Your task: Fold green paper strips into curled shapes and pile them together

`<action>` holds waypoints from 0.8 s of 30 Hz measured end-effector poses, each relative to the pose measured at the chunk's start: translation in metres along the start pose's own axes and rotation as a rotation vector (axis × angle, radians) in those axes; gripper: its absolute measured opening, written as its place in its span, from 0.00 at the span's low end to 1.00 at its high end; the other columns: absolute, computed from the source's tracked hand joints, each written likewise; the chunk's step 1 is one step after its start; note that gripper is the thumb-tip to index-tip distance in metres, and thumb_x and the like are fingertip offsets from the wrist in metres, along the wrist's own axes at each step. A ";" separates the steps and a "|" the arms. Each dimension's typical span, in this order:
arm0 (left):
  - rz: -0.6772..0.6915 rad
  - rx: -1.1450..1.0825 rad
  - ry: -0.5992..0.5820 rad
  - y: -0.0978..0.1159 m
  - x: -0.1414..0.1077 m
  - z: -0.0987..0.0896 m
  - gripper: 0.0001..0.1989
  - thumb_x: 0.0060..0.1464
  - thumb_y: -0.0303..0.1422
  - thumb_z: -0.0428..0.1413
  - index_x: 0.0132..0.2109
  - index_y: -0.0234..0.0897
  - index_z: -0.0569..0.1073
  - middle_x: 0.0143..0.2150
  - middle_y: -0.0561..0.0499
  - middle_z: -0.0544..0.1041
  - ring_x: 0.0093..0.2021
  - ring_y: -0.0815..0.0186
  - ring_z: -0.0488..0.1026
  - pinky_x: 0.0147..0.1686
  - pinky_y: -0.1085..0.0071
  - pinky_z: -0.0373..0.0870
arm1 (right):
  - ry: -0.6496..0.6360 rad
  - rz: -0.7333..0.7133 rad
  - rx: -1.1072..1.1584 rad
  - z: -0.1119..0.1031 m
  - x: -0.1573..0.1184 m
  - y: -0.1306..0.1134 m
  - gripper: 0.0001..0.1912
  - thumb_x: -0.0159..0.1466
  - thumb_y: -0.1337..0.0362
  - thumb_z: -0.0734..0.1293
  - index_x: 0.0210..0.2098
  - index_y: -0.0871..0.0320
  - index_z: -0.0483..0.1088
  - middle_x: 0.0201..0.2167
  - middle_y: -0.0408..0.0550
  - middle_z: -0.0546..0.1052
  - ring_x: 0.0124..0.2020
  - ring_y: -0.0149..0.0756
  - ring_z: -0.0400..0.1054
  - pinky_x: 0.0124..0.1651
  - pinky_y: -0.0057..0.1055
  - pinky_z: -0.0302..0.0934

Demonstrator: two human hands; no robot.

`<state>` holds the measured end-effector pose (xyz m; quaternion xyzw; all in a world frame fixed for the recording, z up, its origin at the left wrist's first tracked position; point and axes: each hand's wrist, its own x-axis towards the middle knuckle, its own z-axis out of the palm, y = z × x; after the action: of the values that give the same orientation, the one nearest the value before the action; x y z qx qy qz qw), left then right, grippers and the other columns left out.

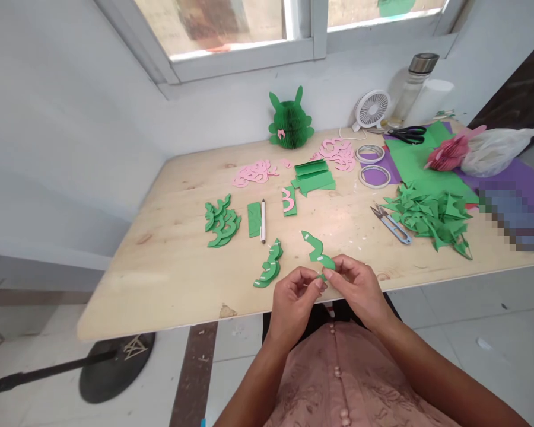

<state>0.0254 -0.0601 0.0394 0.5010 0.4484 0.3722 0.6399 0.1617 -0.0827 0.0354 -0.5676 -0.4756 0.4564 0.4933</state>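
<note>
My left hand [295,298] and right hand [359,289] pinch one green cutout [318,247].
Two tape rolls [370,162] lie far right; one pen [263,221], left.

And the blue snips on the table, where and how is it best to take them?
Probably best: take the snips by the blue handles, coming from the near left. The handles slant toward the near table edge, the pointed blades aim away, and the green scraps crowd the right side.
</note>
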 end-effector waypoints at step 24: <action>0.005 -0.163 0.131 0.009 0.008 0.007 0.07 0.46 0.33 0.60 0.29 0.33 0.74 0.24 0.52 0.74 0.26 0.71 0.68 0.31 0.73 0.67 | 0.020 -0.207 -0.356 -0.003 -0.006 -0.008 0.10 0.63 0.64 0.60 0.29 0.58 0.70 0.27 0.45 0.73 0.32 0.34 0.66 0.39 0.30 0.58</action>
<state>0.0339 -0.0531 0.0476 0.4229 0.4564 0.4409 0.6469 0.1631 -0.0886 0.0442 -0.5984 -0.5996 0.3066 0.4341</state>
